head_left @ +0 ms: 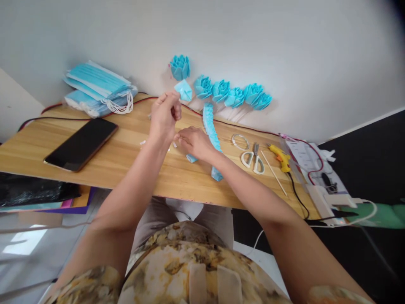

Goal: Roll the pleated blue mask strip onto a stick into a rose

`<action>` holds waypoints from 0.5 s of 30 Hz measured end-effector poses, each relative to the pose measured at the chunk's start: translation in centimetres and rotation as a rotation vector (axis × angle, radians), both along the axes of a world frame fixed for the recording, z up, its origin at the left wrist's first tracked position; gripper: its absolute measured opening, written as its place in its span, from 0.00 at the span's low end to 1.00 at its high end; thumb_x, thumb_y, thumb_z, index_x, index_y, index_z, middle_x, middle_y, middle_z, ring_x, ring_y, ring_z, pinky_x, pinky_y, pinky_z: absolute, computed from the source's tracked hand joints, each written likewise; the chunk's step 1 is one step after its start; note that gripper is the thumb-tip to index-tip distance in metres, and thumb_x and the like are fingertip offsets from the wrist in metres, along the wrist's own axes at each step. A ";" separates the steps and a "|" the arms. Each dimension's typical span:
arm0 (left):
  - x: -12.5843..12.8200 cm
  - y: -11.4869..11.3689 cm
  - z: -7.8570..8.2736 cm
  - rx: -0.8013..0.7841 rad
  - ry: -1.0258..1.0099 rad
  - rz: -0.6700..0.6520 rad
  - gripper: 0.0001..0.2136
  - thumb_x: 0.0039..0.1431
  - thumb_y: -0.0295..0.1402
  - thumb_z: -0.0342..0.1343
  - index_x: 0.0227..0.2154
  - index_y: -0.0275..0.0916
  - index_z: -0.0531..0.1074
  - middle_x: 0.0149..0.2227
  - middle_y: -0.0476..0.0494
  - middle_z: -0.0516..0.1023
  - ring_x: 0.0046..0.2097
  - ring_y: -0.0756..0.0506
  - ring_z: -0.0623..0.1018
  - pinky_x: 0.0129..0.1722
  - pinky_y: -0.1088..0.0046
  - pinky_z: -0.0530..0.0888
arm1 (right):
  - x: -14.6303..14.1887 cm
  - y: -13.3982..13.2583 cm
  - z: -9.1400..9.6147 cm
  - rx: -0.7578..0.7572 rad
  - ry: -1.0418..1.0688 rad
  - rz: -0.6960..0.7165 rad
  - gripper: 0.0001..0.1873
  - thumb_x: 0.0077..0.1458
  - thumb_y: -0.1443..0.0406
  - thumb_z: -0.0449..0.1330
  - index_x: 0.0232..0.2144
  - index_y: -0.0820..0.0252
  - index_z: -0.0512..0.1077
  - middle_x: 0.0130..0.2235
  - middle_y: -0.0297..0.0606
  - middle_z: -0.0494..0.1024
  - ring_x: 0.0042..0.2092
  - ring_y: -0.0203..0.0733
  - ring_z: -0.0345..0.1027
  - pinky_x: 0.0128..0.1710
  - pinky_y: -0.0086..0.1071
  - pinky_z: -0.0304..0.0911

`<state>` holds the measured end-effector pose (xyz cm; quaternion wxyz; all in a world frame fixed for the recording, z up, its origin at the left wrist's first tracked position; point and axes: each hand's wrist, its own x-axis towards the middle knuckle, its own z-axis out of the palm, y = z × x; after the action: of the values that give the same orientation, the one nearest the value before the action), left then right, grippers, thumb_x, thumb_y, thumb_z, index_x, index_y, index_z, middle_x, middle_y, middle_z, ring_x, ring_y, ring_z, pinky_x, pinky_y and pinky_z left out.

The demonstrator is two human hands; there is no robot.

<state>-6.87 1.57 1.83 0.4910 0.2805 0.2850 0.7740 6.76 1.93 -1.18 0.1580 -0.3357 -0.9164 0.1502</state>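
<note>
My left hand (166, 112) is raised above the table, its fingers closed on the lower edge of a folded light-blue petal (184, 90). Lower and to the right, my right hand (195, 142) is close to the tabletop with its fingertips drawn together; what they hold, if anything, is too small to make out. A small white scrap (174, 145) shows by those fingertips. Partly hidden under the right hand lies a small blue piece (191, 158). Beside it, a long overlapping row of folded blue pieces (210, 124) runs toward the front, passing behind my right wrist.
Several blue flowers (221, 90) lean along the wall. Face masks (98, 86) and a phone (81, 143) are at left. To the right are a wire coil (240, 142), scissors (254, 158), a thin stick (274, 173), a yellow glue gun (280, 157) and a power strip (322, 204).
</note>
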 end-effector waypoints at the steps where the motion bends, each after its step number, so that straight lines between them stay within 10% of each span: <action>1: 0.2 -0.1 0.0 -0.019 0.015 -0.043 0.19 0.66 0.20 0.54 0.19 0.39 0.65 0.16 0.54 0.60 0.19 0.54 0.60 0.21 0.79 0.59 | 0.5 0.3 0.2 0.020 0.009 -0.004 0.16 0.64 0.70 0.54 0.44 0.59 0.82 0.48 0.40 0.86 0.51 0.50 0.76 0.54 0.42 0.64; 9: 2.7 -1.6 0.0 -0.153 0.143 -0.501 0.14 0.59 0.24 0.60 0.19 0.38 0.66 0.17 0.54 0.62 0.20 0.54 0.61 0.21 0.79 0.61 | 9.0 1.3 1.8 0.135 0.377 -0.327 0.17 0.59 0.69 0.57 0.50 0.56 0.77 0.48 0.39 0.85 0.46 0.45 0.78 0.53 0.42 0.70; 15: 4.5 -2.2 -1.2 -0.157 0.286 -0.625 0.11 0.53 0.30 0.67 0.20 0.37 0.71 0.17 0.52 0.63 0.21 0.54 0.61 0.21 0.79 0.61 | 11.6 -1.8 2.4 0.368 0.459 -0.298 0.15 0.62 0.69 0.56 0.50 0.54 0.73 0.50 0.42 0.82 0.52 0.46 0.75 0.50 0.41 0.71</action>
<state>-2.35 -0.63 0.58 0.6794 0.4212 0.3097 0.5148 18.34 0.10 1.17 0.4388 -0.3891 -0.8094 0.0291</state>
